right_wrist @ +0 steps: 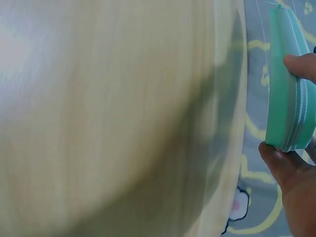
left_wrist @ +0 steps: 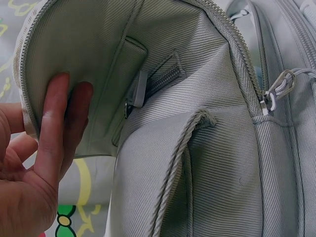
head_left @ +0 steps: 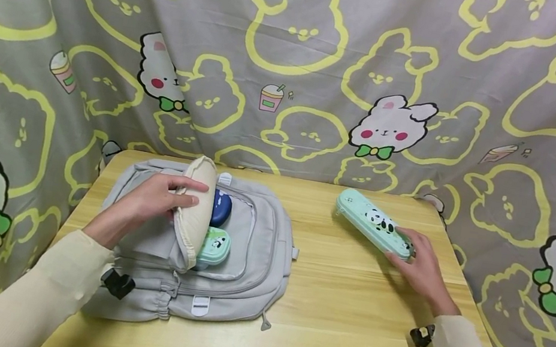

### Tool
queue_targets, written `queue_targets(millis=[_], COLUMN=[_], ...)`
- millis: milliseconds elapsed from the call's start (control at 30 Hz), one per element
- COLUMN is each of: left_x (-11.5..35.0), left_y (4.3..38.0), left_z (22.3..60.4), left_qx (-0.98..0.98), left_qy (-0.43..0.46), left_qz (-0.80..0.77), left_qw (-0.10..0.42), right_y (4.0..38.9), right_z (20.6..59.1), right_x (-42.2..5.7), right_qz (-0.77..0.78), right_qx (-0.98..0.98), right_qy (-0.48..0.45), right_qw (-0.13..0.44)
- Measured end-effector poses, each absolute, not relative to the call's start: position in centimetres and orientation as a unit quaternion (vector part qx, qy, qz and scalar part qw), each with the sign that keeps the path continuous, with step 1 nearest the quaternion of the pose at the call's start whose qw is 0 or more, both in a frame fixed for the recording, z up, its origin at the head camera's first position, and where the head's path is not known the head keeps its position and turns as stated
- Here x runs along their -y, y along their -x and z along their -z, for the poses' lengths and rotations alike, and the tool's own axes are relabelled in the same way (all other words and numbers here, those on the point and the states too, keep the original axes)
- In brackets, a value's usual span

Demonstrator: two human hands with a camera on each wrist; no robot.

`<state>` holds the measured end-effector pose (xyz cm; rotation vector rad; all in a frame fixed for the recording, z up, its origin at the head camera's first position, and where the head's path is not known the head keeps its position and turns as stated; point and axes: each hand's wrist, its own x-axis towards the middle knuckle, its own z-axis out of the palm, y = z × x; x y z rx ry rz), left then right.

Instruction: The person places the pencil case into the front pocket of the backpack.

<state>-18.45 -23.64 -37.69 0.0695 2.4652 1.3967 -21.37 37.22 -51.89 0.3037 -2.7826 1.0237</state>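
Note:
A grey backpack (head_left: 263, 268) lies on the table at the left in the head view, its front pocket unzipped. My left hand (head_left: 156, 197) pinches the pocket's cream flap (head_left: 198, 209) between thumb and fingers and holds it up. In the left wrist view, the fingers (left_wrist: 53, 123) lie along the flap's grey lining. Behind the flap sit a dark blue rounded item (head_left: 221, 208) and a small mint case with a panda (head_left: 217, 246), both partly hidden. On the right, my right hand (head_left: 421, 269) grips one end of a long mint panda pencil case (head_left: 369, 215); its zipper side (right_wrist: 280, 94) shows in the right wrist view.
The wooden table (head_left: 340, 329) stretches between backpack and right hand. A patterned curtain (head_left: 305, 68) encloses the back and both sides. One zipper pull (head_left: 266, 322) hangs off the backpack's near right edge. Small black devices are worn at both wrists.

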Motion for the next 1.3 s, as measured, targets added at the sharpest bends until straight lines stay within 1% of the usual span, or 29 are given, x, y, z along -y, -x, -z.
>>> queue_targets(millis=[467, 933, 1300], left_x=[23.5, 23.4, 23.5], left_y=[18.3, 18.4, 18.5], left_z=[37.6, 37.5, 37.5], left_qx=[-0.861, -0.865, -0.865], left_qy=[-0.023, -0.021, -0.025], left_qz=[-0.484, -0.479, -0.477], left_qw=[0.153, 0.152, 0.153], right_y=[21.6, 21.6, 21.7], right_z=[51.2, 50.4, 50.1], right_x=[-33.6, -30.6, -28.3], right_qz=[-0.348, -0.338, -0.344], right_qx=[0.918, 0.912, 0.910], right_qy=[-0.166, -0.212, -0.224], right_qw=[0.095, 0.090, 0.067])
